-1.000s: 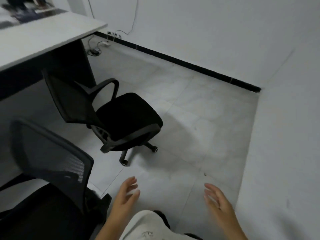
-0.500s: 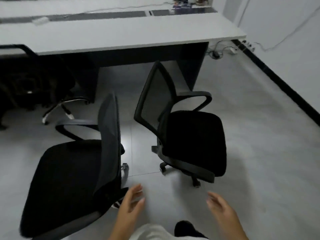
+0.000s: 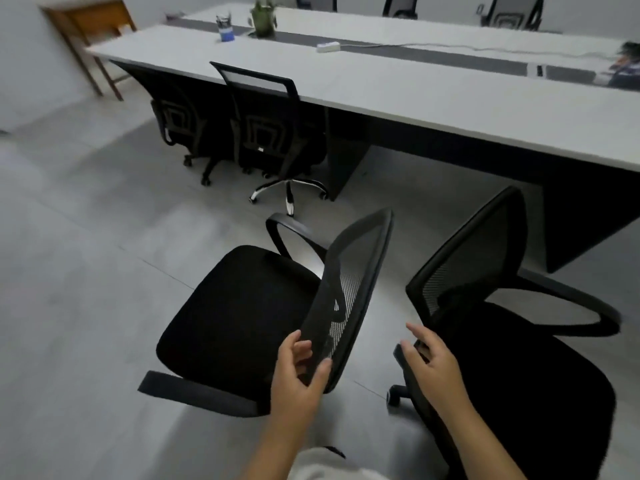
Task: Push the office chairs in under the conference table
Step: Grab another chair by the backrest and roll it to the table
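Grey floor tiles (image 3: 86, 271) fill the room's left side; a long pale surface (image 3: 433, 98) with a dark strip down its middle runs from upper left to right, resting on dark panel legs; on it stand a blue-based cup (image 3: 225, 27), a small green plant (image 3: 264, 19) and a white power strip (image 3: 328, 47) with a cable trailing right; a wooden side table (image 3: 91, 32) sits by the wall at far left; 3 chair backs (image 3: 509, 12) show beyond the far edge of the surface.

2 black mesh chairs (image 3: 242, 129) are tucked in under the surface at the left, backrests touching or just beside its edge; 2 more stand out on the floor, well apart from it: the nearer chair (image 3: 239, 320) at centre, turned so its seat faces left and its backrest is seen nearly edge-on, and the right chair (image 3: 512, 358) beside it, seat facing right.

Both forearms reach forward from the bottom of the frame; the left hand (image 3: 298, 372) pinches the lower edge of the nearer chair's mesh backrest, thumb on the near face and fingers curled behind; the right hand (image 3: 433, 365) is spread with fingers loosely parted, holding nothing, at the rear frame of the right chair's backrest; whether it touches I cannot tell.
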